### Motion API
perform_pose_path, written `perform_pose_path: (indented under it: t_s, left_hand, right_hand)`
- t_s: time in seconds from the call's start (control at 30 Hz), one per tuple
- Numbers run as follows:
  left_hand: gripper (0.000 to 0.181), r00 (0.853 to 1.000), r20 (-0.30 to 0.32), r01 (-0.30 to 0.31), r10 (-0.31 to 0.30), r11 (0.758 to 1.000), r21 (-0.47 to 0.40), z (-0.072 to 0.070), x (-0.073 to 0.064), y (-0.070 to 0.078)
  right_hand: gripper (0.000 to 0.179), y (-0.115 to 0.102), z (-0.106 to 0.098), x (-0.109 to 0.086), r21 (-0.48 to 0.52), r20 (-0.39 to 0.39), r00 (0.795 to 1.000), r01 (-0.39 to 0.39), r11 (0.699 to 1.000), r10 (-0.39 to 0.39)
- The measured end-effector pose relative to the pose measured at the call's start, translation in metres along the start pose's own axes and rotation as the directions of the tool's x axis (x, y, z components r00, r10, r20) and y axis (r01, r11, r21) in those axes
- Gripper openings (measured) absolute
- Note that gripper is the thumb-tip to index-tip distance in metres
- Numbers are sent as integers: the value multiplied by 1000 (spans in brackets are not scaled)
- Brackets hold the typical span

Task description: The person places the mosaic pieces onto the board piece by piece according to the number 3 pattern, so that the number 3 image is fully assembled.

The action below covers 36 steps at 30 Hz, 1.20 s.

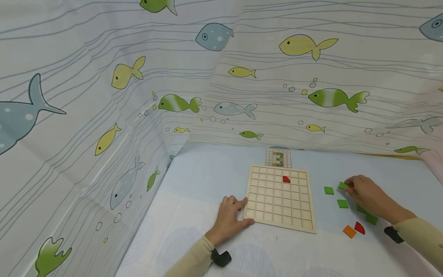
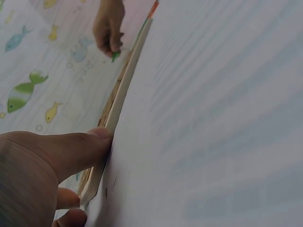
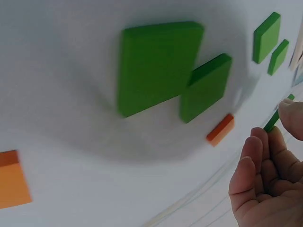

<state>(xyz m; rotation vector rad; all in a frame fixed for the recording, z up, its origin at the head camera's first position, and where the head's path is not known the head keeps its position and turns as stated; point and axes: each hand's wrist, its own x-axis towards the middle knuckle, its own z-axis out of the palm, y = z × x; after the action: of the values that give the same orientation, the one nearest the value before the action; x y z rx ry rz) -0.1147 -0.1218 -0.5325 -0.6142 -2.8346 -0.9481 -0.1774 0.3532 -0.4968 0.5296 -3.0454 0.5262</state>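
Fish-print curtain (image 1: 221, 88) behind pale table (image 1: 207, 169); wooden grid board (image 1: 277, 200) on table; left hand (image 1: 226, 219), thumb and index spread wide, touching board's near left corner; right hand (image 1: 368, 194) right of board, narrow, pinching green tile (image 1: 343, 185); printed card (image 1: 278, 158) just beyond board; loose green tiles (image 1: 342, 204) near right hand; orange tile (image 1: 349, 231) nearer viewer; red quarter-circle (image 1: 286, 179) on board's far part, second red quarter-circle (image 1: 360, 227) beside orange tile

No legible txt or nos.

Card (image 1: 278, 158) behind grid board (image 1: 278, 201); piece (image 1: 286, 179) on board, tiles (image 1: 342, 204) right.
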Motion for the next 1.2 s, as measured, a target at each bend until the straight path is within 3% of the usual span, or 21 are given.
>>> perform_pose_path:
  t_s: [0.37,0.7,1.2]
  left_hand:
    - [77,1000,-10,-24,24,1000,16,-1,1,0]
    - [77,1000,-2,-14,14,1000,23,0,1,-1]
    - [75,1000,10,-8,8,1000,14,0,-1,-1]
  right_hand:
    - [29,-27,3,21,-41,-37,992,117,992,-119]
    - [27,-48,15,45,-122,-105,961,244,962,-257]
    - [25,-77,20,69,-23,9,990,142,990,-142]
